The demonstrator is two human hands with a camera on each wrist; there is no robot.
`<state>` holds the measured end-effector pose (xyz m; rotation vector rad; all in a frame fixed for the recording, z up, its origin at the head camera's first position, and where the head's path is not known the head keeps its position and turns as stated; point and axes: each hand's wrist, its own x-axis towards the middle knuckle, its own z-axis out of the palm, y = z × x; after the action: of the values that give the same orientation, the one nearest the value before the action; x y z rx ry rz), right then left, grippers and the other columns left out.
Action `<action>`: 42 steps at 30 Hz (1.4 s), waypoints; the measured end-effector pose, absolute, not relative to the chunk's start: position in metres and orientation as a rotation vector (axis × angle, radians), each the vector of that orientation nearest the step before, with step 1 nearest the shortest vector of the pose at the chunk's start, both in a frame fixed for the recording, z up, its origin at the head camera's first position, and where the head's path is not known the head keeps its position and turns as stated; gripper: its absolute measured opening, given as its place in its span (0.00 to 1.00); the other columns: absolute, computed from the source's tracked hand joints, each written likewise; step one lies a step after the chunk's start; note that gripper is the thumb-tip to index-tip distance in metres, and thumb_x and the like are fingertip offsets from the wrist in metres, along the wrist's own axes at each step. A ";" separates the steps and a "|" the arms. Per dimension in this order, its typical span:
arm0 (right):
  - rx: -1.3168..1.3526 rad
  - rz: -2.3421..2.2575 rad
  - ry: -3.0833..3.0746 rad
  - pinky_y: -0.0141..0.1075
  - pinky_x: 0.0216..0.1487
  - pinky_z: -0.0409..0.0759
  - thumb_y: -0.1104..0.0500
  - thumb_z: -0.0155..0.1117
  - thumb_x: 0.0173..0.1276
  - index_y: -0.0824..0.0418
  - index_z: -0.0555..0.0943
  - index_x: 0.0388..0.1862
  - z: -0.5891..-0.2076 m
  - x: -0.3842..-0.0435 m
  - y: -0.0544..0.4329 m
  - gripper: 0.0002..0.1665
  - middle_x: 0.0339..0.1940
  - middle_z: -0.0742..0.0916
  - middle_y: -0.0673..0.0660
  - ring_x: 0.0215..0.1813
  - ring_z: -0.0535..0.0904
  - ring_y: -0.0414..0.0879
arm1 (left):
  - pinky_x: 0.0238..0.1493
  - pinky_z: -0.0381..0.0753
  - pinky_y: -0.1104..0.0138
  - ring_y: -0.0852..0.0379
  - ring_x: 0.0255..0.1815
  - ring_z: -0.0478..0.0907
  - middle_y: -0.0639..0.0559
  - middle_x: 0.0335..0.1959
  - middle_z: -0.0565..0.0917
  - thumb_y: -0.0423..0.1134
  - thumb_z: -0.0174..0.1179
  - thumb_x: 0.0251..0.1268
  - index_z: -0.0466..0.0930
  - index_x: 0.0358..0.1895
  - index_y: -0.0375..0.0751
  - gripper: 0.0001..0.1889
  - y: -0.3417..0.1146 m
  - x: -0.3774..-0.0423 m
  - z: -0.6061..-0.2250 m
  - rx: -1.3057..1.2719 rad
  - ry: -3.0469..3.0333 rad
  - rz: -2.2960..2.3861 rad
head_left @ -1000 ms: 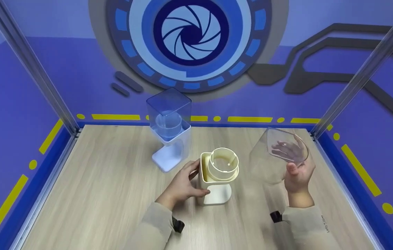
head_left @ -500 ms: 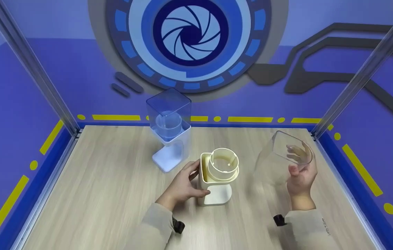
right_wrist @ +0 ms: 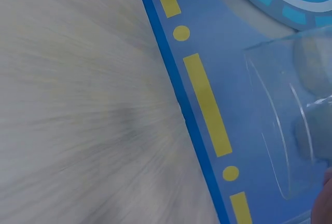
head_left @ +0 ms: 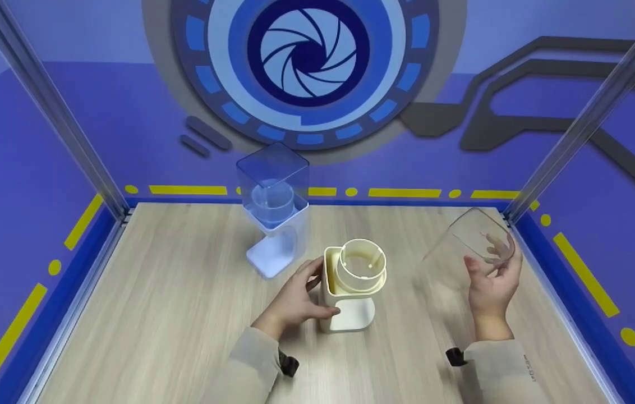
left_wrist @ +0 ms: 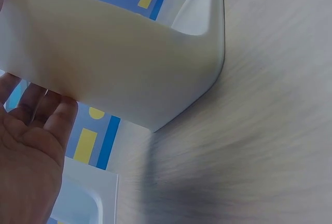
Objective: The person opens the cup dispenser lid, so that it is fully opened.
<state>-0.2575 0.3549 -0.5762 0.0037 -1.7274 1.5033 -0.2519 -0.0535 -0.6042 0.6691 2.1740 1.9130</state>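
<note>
My left hand [head_left: 295, 297] grips a cream plastic stand [head_left: 333, 283] from its left side, thumb at the front and fingers behind. This stand has a boxy upper part with a round collar [head_left: 361, 259] on top and a flat rounded foot [head_left: 353, 314]. In the left wrist view its smooth side wall [left_wrist: 114, 53] slants down to the tabletop, with my fingertips along one edge. To the right, my right hand [head_left: 491, 289] holds a clear, square-sided plastic container [head_left: 474, 233], tilted above the table. Part of that container [right_wrist: 282, 115] shows in the right wrist view.
A similar pale blue dispenser [head_left: 271, 258] stands behind the cream one, a transparent blue container [head_left: 274, 163] fitted on top. The wood-grain table [head_left: 183, 292] is bordered by blue printed walls [head_left: 93, 112] and metal posts [head_left: 592, 118] at the back corners.
My right hand has shifted to the right with the clear container, away from the cream stand, and the container has turned somewhat. The left hand and the stand stay in place.
</note>
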 end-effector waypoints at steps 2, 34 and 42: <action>-0.064 1.495 -1.742 0.30 0.69 0.70 0.50 0.90 0.66 0.61 0.65 0.89 -0.577 -0.259 0.356 0.61 0.73 0.87 0.47 0.64 0.76 0.40 | 0.91 0.70 0.55 0.38 0.87 0.70 0.40 0.79 0.74 0.30 0.89 0.49 0.63 0.89 0.36 0.61 -0.054 -0.252 -0.604 0.668 2.179 1.909; -0.625 1.528 -1.814 0.29 0.63 0.62 0.54 0.92 0.62 0.54 0.55 0.90 -0.600 -0.271 0.364 0.69 0.73 0.74 0.46 0.65 0.62 0.41 | 0.92 0.70 0.51 0.39 0.87 0.68 0.40 0.81 0.73 0.29 0.89 0.48 0.61 0.89 0.35 0.62 -0.053 -0.249 -0.606 0.646 2.151 1.940; -0.711 1.505 -1.807 0.33 0.67 0.63 0.48 0.93 0.61 0.57 0.56 0.87 -0.607 -0.273 0.365 0.68 0.67 0.72 0.39 0.68 0.63 0.47 | 0.92 0.70 0.52 0.39 0.87 0.69 0.40 0.81 0.73 0.29 0.89 0.48 0.61 0.89 0.35 0.62 -0.053 -0.249 -0.607 0.653 2.160 1.934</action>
<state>-0.2728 0.3646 -0.6069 -0.7111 -1.8066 1.5055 -0.2495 -0.0528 -0.6072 0.6528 2.1601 1.9344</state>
